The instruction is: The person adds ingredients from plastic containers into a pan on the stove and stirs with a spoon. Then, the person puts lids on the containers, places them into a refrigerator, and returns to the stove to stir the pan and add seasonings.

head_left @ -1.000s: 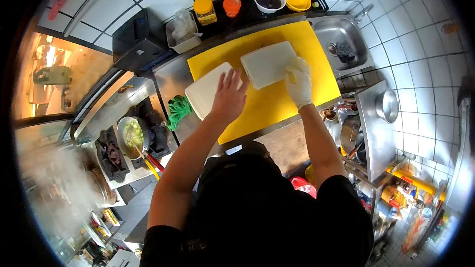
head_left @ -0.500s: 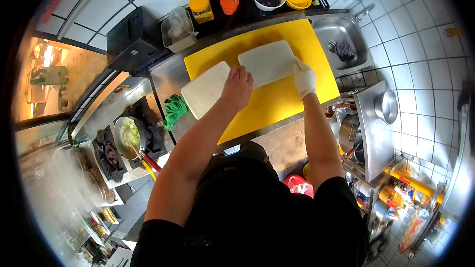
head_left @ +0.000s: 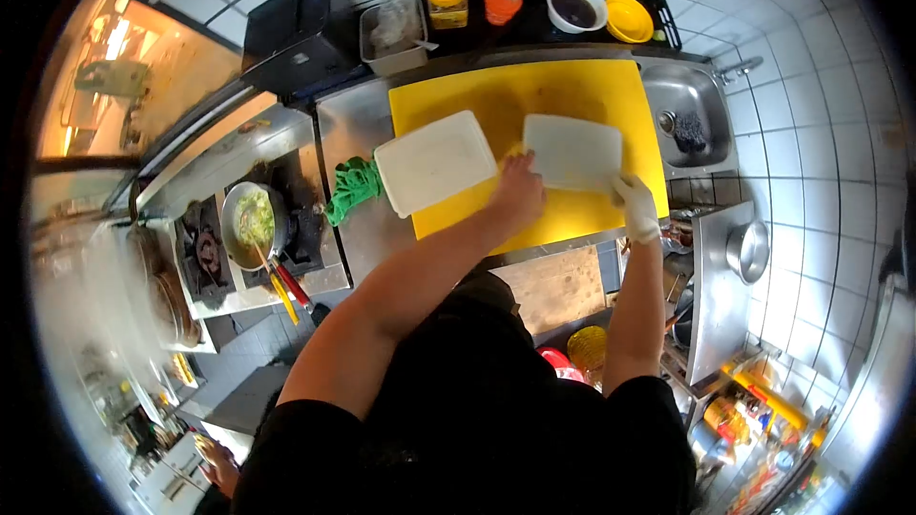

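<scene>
On the yellow cutting board (head_left: pixel 458 95) lies a white plastic container (head_left: pixel 572 151), slightly blurred. My right hand (head_left: pixel 637 208), in a white glove, grips its lower right corner. Bare, my left hand (head_left: pixel 518 193) has its fingers curled at the container's lower left corner; the fingertips are partly hidden. To the left, a flat white lid (head_left: pixel 436 162) rests partly on the board and partly over the steel counter, apart from both hands.
A green cloth (head_left: pixel 353 189) lies beside the lid. Left of it, a pan of food (head_left: pixel 253 219) sits on the stove. The sink (head_left: pixel 692 119) adjoins the board's right side. Jars and bowls line the back shelf. Another person's hand (head_left: pixel 219 467) shows at lower left.
The container has come nearer my body, with my right hand on its corner. My left hand has moved from beside the lid to the container's lower left corner. The camera view has shifted.
</scene>
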Tool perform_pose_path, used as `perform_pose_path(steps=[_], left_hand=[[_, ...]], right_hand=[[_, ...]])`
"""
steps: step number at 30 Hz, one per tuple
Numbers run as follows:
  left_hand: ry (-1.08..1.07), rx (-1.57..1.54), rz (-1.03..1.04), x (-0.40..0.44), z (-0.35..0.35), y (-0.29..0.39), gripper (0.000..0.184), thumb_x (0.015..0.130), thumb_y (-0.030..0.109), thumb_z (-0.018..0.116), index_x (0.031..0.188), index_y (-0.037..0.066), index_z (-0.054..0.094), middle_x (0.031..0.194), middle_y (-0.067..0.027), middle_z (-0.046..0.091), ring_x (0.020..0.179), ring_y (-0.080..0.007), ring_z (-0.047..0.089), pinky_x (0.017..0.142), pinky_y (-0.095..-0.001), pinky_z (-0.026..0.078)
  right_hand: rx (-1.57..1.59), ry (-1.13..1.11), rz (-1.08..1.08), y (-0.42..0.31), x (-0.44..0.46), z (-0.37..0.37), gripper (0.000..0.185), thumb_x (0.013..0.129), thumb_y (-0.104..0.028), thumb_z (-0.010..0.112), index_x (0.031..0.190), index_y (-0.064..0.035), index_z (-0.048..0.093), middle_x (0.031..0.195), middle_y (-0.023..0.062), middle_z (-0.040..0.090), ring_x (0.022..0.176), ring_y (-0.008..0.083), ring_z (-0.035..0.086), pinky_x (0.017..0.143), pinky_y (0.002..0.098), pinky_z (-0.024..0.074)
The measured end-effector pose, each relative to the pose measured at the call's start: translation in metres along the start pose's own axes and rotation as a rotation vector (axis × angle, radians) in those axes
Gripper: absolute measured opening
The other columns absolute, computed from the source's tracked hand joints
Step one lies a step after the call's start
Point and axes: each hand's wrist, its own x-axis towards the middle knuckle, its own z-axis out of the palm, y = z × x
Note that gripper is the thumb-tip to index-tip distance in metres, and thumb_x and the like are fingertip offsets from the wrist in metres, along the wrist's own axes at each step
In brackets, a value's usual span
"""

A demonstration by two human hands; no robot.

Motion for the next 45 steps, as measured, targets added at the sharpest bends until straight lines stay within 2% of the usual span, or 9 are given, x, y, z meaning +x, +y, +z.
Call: perform_pose_path(steps=[7,10,16,22,26,31,34,37,45], left_hand=[[0.128,-0.369,-0.076,-0.047,-0.040,0.051,0.055,0.084,0.009,0.070,0.133,-0.009,0.052,0.145,-0.0319,0.041,0.129,-0.0474,0.047,0.110,-0.0529,0.040],[0.324,-0.353,-0.088,-0.075,-0.063,0.029,0.070,0.086,0.010,0.071,0.146,-0.008,0.039,0.152,-0.0324,0.035,0.139,-0.0477,0.038,0.118,-0.0523,0.034],[0.743,-0.232,-0.611,-0.153,-0.074,-0.060,0.084,0.085,0.012,0.077,0.154,-0.003,0.031,0.161,-0.0306,0.026,0.144,-0.0514,0.032,0.120,-0.0522,0.031],[0.446,-0.347,-0.789,-0.182,-0.054,-0.111,0.052,0.091,0.011,0.069,0.137,-0.007,0.052,0.144,-0.0343,0.049,0.135,-0.0503,0.046,0.115,-0.0524,0.037],[0.486,-0.538,-0.771,-0.179,-0.063,-0.096,0.047,0.093,0.015,0.066,0.135,-0.004,0.054,0.141,-0.0328,0.051,0.134,-0.0484,0.047,0.114,-0.0492,0.040],[0.770,-0.085,-0.604,-0.178,-0.060,-0.074,0.042,0.092,0.011,0.068,0.128,-0.006,0.055,0.127,-0.0311,0.058,0.114,-0.0430,0.060,0.097,-0.0505,0.051],[0.533,-0.610,-0.630,-0.189,-0.102,-0.037,0.032,0.094,0.013,0.070,0.118,-0.004,0.057,0.111,-0.0218,0.066,0.096,-0.0316,0.069,0.078,-0.0419,0.058],[0.257,-1.289,-0.595,-0.197,-0.103,-0.030,0.024,0.097,0.014,0.069,0.110,-0.002,0.057,0.096,-0.0123,0.068,0.080,-0.0204,0.069,0.062,-0.0353,0.056],[0.232,-1.158,-0.585,-0.202,-0.092,-0.025,0.029,0.100,0.014,0.065,0.123,-0.002,0.057,0.086,-0.0107,0.070,0.069,-0.0173,0.068,0.062,-0.0322,0.058]], right_hand=[[-0.358,0.373,0.031,0.017,-0.053,-0.019,0.047,0.095,-0.028,0.073,0.126,0.0046,0.064,0.114,0.0148,0.069,0.100,0.0236,0.066,0.096,0.0355,0.0519],[-0.609,0.592,-0.530,0.008,-0.058,0.009,0.052,0.098,-0.021,0.070,0.143,0.0006,0.055,0.136,0.0138,0.060,0.127,0.0266,0.057,0.108,0.0373,0.0453],[-0.305,-0.003,-0.604,-0.089,-0.068,0.168,0.054,0.101,-0.023,0.058,0.149,0.0003,0.047,0.146,0.0210,0.054,0.139,0.0353,0.049,0.117,0.0404,0.0386],[-0.722,-0.093,-0.421,-0.051,-0.001,0.248,0.053,0.102,-0.024,0.051,0.147,0.0037,0.046,0.152,0.0324,0.044,0.141,0.0461,0.044,0.119,0.0471,0.0351],[-0.630,-0.068,-0.543,-0.038,-0.007,0.255,0.051,0.101,-0.021,0.052,0.147,0.0010,0.048,0.152,0.0307,0.045,0.140,0.0449,0.045,0.119,0.0477,0.0347],[-0.548,0.138,-0.641,-0.069,-0.050,0.238,0.042,0.101,-0.017,0.055,0.138,0.0025,0.056,0.145,0.0262,0.054,0.136,0.0421,0.050,0.116,0.0461,0.0385],[-0.448,0.189,-0.691,-0.058,-0.073,0.200,0.031,0.103,-0.014,0.054,0.128,0.0039,0.061,0.129,0.0200,0.063,0.121,0.0343,0.059,0.107,0.0414,0.0456],[-0.069,0.170,-0.312,-0.077,-0.116,0.164,0.028,0.105,-0.017,0.055,0.124,0.0039,0.061,0.112,0.0140,0.064,0.105,0.0247,0.059,0.095,0.0364,0.0477],[-0.174,0.220,-0.361,-0.032,-0.139,0.146,0.027,0.102,-0.020,0.060,0.119,0.0004,0.066,0.106,0.0125,0.070,0.099,0.0235,0.064,0.090,0.0363,0.0515]])
